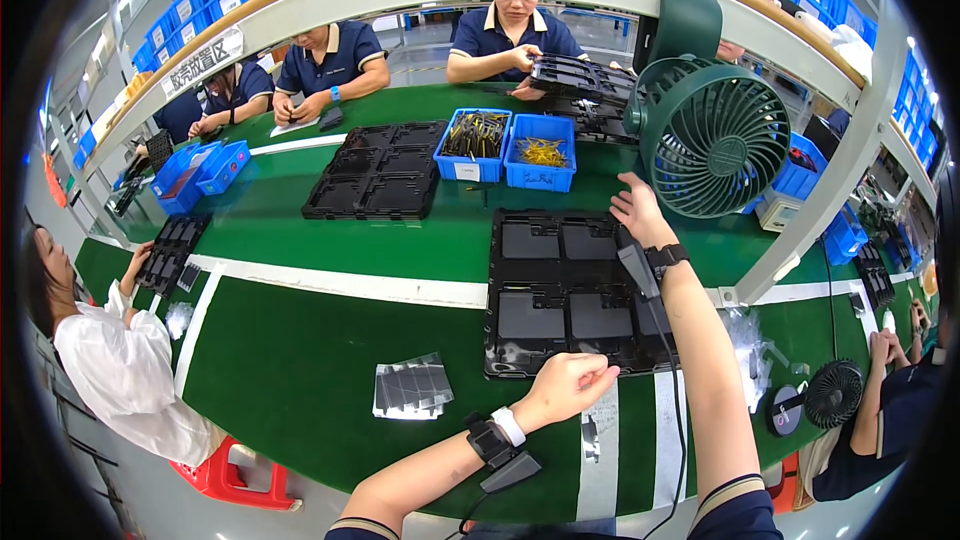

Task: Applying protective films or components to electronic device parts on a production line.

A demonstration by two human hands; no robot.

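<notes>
In the head view, two bare hands are at work over a bench [300, 340] with a green surface, around one black plastic tray with moulded rectangular compartments [540, 272]; this tray lies in front of the person, its long edges running left to right. The left hand [572, 388] is at its near edge with fingers curled in, and whether that grip closes on anything I cannot tell. The right hand [637, 208] is by its far right corner, the fingers of its grip spread apart; whether it touches the tray is unclear. At least five flat, dark grey rectangular pieces [530, 318] show in the compartments, the right forearm hiding part of the tray. Beyond stand two open blue plastic bins side by side: the left bin [474, 168] holds many thin dark and yellowish pieces, the right bin [540, 176] a heap of yellow ones, both too jumbled to count. Left of them lies one more black compartmented tray [376, 170]. One overlapping pile of dark and clear film sheets [412, 388] rests left of the left hand. Two fans show, one large dark green fan [715, 145] and one small black fan [833, 393].
</notes>
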